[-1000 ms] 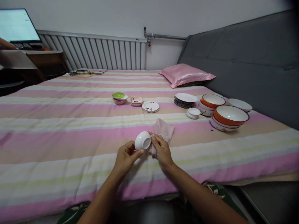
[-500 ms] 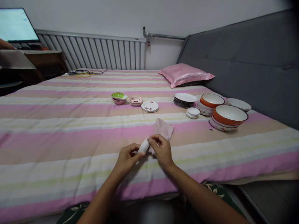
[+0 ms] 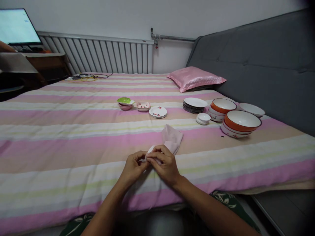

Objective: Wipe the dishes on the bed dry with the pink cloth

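A small white bowl [image 3: 150,149] was between the two hands, just above the near part of a striped bedspread [image 3: 73,150], and mostly hidden by the fingers. The left hand [image 3: 135,165] gripped it from the left side, fingers curled at the far edge and thumb at the near one. The right hand [image 3: 165,164] came in from the other side, its thumb and fingers pinched together on a bit of pale pink cloth [image 3: 173,136] against the bowl; the exact spot they pressed could not be made out. The rest of the cloth lay crumpled on the bedspread, just beyond the right hand. Farther back, from left to right, stood a green leaf-shaped dish [image 3: 125,100] on top of a pink bowl [image 3: 125,107], a pair of stacked pink dishes [image 3: 143,106], and a short pile of white plates [image 3: 157,111] with red flowers. Well to the right of these were a taller stack of plates [image 3: 195,103], a little stack of white saucers [image 3: 203,118] just in front of it, and large orange-rimmed bowls [image 3: 237,124] set on white ones. A pink pillow [image 3: 194,78] lay behind the dishes, near the grey headboard [image 3: 248,55].
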`<state>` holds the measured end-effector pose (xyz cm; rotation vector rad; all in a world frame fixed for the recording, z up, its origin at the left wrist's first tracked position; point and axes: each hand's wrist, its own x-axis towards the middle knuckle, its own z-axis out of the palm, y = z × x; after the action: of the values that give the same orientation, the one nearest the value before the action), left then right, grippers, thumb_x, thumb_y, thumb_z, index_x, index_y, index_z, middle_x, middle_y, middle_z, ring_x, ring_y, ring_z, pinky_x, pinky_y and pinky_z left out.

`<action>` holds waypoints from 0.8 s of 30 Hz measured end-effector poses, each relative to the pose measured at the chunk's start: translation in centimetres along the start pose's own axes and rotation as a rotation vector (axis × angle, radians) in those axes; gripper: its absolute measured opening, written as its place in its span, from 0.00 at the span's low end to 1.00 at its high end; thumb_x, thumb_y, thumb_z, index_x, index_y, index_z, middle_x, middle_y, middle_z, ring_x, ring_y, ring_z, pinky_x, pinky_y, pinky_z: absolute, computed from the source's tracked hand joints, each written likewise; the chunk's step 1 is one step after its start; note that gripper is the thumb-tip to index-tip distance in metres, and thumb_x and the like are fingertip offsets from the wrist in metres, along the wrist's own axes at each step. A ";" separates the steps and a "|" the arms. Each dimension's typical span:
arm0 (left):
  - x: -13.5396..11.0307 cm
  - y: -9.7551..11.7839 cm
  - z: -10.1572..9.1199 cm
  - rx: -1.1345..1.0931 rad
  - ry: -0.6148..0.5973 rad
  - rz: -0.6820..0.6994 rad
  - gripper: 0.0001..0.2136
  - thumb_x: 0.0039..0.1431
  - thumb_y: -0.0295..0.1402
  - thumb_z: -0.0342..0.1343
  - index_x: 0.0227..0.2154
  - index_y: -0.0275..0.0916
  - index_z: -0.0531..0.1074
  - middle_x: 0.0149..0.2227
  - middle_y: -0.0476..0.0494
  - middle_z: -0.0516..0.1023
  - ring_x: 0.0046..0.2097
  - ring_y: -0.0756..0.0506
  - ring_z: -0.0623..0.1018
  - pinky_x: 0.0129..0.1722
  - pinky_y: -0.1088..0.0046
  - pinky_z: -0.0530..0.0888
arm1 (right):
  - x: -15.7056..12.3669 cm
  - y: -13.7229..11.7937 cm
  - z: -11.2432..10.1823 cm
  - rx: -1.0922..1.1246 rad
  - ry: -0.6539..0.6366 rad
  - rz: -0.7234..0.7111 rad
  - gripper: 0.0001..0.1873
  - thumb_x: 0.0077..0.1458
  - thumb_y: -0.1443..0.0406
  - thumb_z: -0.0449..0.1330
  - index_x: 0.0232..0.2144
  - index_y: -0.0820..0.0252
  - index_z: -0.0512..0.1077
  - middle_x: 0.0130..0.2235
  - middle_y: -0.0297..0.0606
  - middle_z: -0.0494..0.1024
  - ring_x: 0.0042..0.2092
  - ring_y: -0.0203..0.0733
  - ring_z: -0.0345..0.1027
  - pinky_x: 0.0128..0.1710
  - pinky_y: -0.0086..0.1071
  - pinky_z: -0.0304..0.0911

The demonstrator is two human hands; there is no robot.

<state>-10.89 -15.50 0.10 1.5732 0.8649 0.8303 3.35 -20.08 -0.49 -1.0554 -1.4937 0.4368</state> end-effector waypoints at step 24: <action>0.0 -0.3 0.2 0.110 -0.035 0.028 0.10 0.54 0.33 0.53 0.37 0.35 0.72 0.35 0.42 0.76 0.37 0.45 0.72 0.36 0.72 0.67 | 1.4 2.4 -0.7 -0.033 0.123 0.241 0.11 0.55 0.66 0.56 0.39 0.58 0.76 0.39 0.39 0.76 0.42 0.40 0.70 0.44 0.34 0.65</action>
<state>-10.77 -15.52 -0.25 1.6946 0.8778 0.7839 5.00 -17.88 -1.41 -1.2722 -1.2739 0.5074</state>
